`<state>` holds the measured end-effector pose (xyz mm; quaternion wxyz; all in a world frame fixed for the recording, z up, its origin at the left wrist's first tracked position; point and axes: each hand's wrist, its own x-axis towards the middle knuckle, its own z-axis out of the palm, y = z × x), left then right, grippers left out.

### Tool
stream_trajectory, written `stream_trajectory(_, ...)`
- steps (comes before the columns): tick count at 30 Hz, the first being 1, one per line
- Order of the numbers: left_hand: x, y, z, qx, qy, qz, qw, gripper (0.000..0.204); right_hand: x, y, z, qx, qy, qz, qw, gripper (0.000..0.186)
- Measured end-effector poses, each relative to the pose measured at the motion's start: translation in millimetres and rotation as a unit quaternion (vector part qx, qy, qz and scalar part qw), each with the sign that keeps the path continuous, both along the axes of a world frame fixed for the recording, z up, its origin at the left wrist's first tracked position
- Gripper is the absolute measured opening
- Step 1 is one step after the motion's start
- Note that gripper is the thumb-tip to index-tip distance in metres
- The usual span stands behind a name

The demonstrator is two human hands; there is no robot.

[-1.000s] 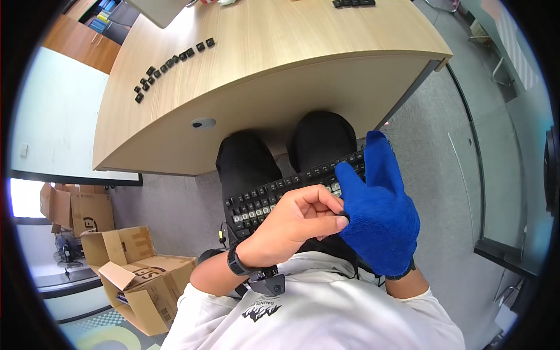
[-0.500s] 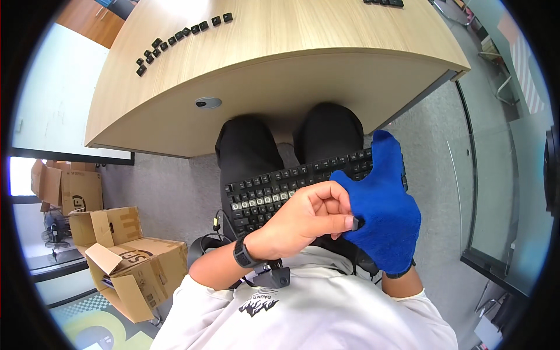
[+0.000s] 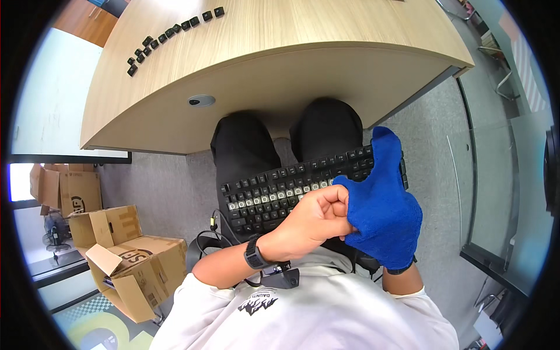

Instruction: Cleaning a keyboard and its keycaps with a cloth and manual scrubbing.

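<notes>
A black keyboard (image 3: 274, 181) lies across my lap, with one row of its pale switches bare of keycaps. My left hand (image 3: 312, 221) is closed in a pinch above it, thumb and fingertips pressed against a blue cloth (image 3: 385, 204). A small black keycap was between those fingers a moment earlier; the cloth's edge and fingers hide it now. Draped in the blue cloth, my right hand (image 3: 382, 233) is behind and under it, over the keyboard's right end; its fingers are covered, and the cloth bunches around them.
Ahead of my knees stands a light wooden desk (image 3: 326, 26). Several loose black keycaps (image 3: 169, 32) form a curved line on its left part. Open cardboard boxes (image 3: 137, 256) sit at the left. A cable (image 3: 214, 223) hangs by the keyboard's left end. Glass panels (image 3: 496, 192) stand to the right.
My left thumb and fingertips have pushed in against the cloth, and the black keycap they pinched has gone out of sight. The view has shifted slightly.
</notes>
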<state>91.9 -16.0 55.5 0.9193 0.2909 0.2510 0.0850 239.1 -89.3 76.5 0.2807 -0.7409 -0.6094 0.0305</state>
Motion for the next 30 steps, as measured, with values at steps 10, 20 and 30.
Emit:
stream_trajectory(10,-3.7,-3.3,-4.5,-0.016,-0.029,0.024,0.999,0.018,-1.9,1.7,-1.0,0.01,0.017,-0.028,0.999,0.023)
stream_trajectory(20,-11.5,-9.3,-17.2,-0.053,-0.046,0.035,0.997,0.021,-5.5,1.7,-6.7,0.005,0.048,-0.061,0.997,0.023)
stream_trajectory(30,-11.3,-10.5,-15.9,-0.057,-0.054,0.046,0.996,0.018,-3.9,0.2,0.6,0.004,0.026,-0.047,0.999,0.022)
